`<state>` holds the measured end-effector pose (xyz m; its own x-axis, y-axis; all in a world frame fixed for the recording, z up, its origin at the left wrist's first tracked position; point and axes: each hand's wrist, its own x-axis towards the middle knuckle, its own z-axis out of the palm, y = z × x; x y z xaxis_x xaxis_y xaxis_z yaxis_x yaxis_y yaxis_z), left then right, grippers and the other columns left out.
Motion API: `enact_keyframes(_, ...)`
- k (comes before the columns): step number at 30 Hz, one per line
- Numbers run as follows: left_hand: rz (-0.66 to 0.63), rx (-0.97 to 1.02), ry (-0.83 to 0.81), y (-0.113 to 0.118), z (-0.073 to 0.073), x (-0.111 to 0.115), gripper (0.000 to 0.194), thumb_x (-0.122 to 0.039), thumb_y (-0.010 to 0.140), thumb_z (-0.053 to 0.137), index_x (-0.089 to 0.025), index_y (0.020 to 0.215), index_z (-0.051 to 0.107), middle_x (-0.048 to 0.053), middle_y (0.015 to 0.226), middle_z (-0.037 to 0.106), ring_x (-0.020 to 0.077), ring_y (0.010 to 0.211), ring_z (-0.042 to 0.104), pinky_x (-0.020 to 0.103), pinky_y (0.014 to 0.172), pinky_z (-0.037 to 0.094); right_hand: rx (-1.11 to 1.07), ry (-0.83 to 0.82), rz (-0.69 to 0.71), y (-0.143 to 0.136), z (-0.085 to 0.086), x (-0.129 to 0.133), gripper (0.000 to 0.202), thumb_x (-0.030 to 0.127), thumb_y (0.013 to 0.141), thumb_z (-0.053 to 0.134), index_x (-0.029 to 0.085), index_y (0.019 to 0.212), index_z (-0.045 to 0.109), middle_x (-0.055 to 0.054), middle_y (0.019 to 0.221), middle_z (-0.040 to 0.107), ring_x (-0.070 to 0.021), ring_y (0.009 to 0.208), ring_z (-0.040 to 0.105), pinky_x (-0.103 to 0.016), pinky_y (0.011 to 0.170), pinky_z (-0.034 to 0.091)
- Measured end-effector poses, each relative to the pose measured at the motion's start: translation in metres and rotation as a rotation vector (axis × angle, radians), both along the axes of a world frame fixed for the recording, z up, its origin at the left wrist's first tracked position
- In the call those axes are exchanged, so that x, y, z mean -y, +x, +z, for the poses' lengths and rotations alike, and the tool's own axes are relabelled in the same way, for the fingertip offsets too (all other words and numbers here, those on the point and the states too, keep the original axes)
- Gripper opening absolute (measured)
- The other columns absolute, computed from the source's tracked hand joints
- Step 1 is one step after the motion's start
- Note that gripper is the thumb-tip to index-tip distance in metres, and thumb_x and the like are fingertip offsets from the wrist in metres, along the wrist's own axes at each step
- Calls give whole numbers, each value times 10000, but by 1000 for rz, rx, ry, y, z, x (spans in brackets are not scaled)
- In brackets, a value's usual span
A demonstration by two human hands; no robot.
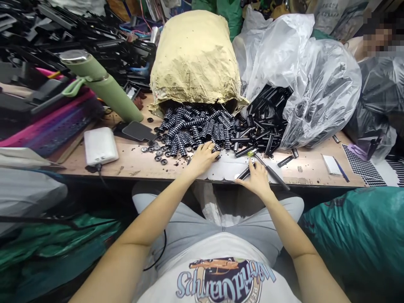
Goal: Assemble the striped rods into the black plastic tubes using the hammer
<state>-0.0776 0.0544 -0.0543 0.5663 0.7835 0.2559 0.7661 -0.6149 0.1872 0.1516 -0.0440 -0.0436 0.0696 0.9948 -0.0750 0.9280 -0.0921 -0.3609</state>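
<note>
My left hand (pixel 203 159) reaches to the front of a heap of black ribbed rods (pixel 192 126), which look like stacked small discs. Its fingers are closed around the end of one ribbed rod (pixel 216 149), partly hidden by them. My right hand (pixel 257 179) grips a short black tube (pixel 244 173) between thumb and fingers, low over the bench edge. Just beyond that hand lies a hammer-like tool with a dark handle (pixel 273 171) and a yellow-green part (pixel 250 153). A pile of smooth black tubes (pixel 263 126) lies behind it.
A yellowish sack (pixel 195 59) and a clear plastic bag (pixel 325 92) stand behind the piles. Loose black discs (pixel 158 158), a white power bank (pixel 100 146) and a green bottle (pixel 110 92) are at left. A notepad (pixel 331 165) and blue pen (pixel 341 170) lie at right.
</note>
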Motion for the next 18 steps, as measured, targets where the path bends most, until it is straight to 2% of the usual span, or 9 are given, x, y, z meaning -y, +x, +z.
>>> enact_keyframes(3, -117, 187, -18, -2, 0, 0, 228, -120, 868, 444, -199, 995, 615, 119, 1150, 599, 269, 1218, 465, 506, 1046, 311, 84, -2, -11, -3, 2, 1, 964, 675, 653, 668, 135, 1398, 380, -217, 1332, 428, -406, 1238, 386, -566, 1014, 303)
enact_keyframes(5, -89, 437, -85, 6, 4, 6, 209, -197, 896, 448, -179, 1060, 576, 102, 1017, 625, 229, 1050, 559, 437, 968, 405, 59, 26, 3, -2, 6, 1, 972, 651, 647, 693, 136, 1403, 365, -201, 1322, 443, -384, 1244, 395, -540, 1022, 322)
enact_keyframes(6, -36, 597, -145, 12, 8, 11, 224, -248, 911, 441, -171, 1087, 555, 82, 931, 622, 200, 924, 589, 385, 878, 462, 13, 53, 27, -1, 8, 1, 990, 631, 639, 714, 139, 1414, 341, -194, 1338, 433, -369, 1262, 387, -524, 1038, 327)
enact_keyframes(8, 83, 935, -350, 28, 15, 23, 287, -361, 933, 410, -169, 1112, 527, 14, 741, 564, 130, 632, 552, 269, 627, 486, -119, 126, 113, 0, 13, 2, 1039, 589, 627, 748, 143, 1439, 278, -183, 1390, 386, -331, 1311, 354, -488, 1083, 322)
enact_keyframes(10, 150, 1208, -638, 43, 23, 35, 364, -474, 922, 403, -179, 1095, 528, -57, 588, 449, 74, 412, 401, 187, 416, 362, -241, 199, 219, 0, 17, 4, 1072, 561, 629, 763, 142, 1455, 224, -183, 1426, 343, -299, 1353, 317, -462, 1123, 304)
enact_keyframes(11, 160, 1301, -778, 48, 26, 40, 400, -520, 902, 421, -182, 1082, 535, -79, 544, 406, 58, 355, 334, 167, 359, 288, -284, 230, 264, 0, 19, 5, 1077, 555, 635, 764, 147, 1460, 204, -183, 1437, 329, -290, 1368, 300, -461, 1134, 297)
enact_keyframes(14, 163, 1434, -1047, 58, 33, 53, 461, -548, 845, 502, -176, 1112, 552, -95, 484, 395, 49, 297, 290, 150, 303, 193, -373, 300, 371, -4, 25, 6, 1101, 545, 643, 765, 176, 1476, 147, -176, 1455, 307, -287, 1392, 269, -480, 1128, 316)
enact_keyframes(16, 175, 1486, -1119, 61, 34, 58, 462, -502, 824, 544, -163, 1137, 568, -79, 490, 443, 56, 304, 343, 154, 300, 214, -418, 332, 445, -9, 28, 6, 1134, 538, 637, 774, 195, 1486, 104, -168, 1470, 294, -292, 1401, 255, -492, 1122, 328)
enact_keyframes(18, 205, 1557, -1120, 65, 33, 62, 422, -440, 791, 593, -144, 1091, 610, -56, 522, 503, 61, 335, 406, 164, 321, 279, -432, 353, 513, -13, 30, 4, 1158, 529, 632, 781, 203, 1492, 77, -162, 1483, 284, -296, 1410, 241, -502, 1140, 299)
